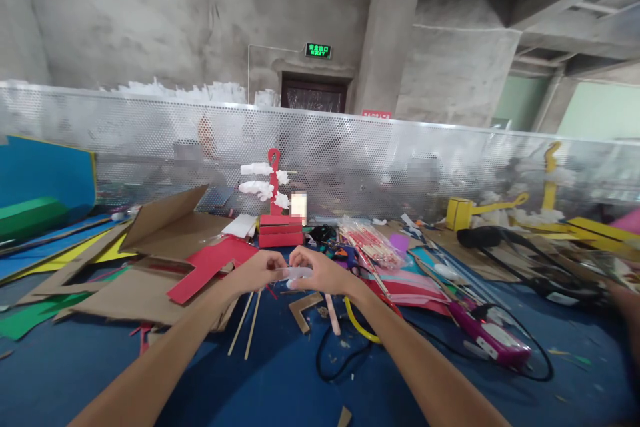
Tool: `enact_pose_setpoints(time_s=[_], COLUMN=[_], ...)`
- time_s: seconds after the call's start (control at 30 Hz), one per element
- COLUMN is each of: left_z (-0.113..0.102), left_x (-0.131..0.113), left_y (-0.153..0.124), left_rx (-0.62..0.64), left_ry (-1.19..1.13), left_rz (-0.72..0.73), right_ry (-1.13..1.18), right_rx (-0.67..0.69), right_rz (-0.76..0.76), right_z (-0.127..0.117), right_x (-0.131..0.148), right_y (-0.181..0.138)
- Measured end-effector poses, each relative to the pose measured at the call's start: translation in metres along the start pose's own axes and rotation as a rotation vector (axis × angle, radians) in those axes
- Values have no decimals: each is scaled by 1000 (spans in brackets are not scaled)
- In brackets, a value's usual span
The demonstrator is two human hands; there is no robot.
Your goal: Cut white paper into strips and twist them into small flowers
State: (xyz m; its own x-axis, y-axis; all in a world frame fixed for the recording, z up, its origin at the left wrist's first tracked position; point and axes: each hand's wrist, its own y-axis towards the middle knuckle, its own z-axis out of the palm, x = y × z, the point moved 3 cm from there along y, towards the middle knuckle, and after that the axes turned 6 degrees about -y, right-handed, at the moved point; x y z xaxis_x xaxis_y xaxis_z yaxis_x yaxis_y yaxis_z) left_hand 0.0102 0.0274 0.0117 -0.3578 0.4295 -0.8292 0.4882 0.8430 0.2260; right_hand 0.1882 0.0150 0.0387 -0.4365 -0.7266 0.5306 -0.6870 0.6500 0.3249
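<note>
Both my hands meet over the middle of the blue table (280, 380). My left hand (260, 270) and my right hand (320, 272) are each pinched on an end of a small whitish translucent piece (296, 273), held between them above the table. Just behind stands a red cardboard model (277, 217) with a tall post and white tufts stuck on it. Thin wooden sticks (247, 323) and an L-shaped cardboard scrap (304, 310) lie right below my hands.
Brown cardboard sheets (160, 240) and a red foam cut-out (210, 267) lie left. A bag of chopsticks (373, 240), a pink glue gun (493, 340) with black cable (340, 360) lie right. A perforated metal screen (350, 153) closes the back.
</note>
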Motion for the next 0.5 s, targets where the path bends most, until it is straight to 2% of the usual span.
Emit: enact_pose_setpoints(time_s=[0.2, 0.33, 0.5], left_z=[9, 9, 6], left_x=[6, 5, 2], left_y=[5, 4, 2], left_rx=[26, 40, 37], left_ry=[-78, -66, -37], left_rz=[-12, -45, -65], right_ry=[-334, -395, -442], right_rx=[-47, -43, -49], right_rz=[-160, -219, -216], right_z=[7, 6, 1], right_x=[10, 5, 3], right_y=[1, 2, 0])
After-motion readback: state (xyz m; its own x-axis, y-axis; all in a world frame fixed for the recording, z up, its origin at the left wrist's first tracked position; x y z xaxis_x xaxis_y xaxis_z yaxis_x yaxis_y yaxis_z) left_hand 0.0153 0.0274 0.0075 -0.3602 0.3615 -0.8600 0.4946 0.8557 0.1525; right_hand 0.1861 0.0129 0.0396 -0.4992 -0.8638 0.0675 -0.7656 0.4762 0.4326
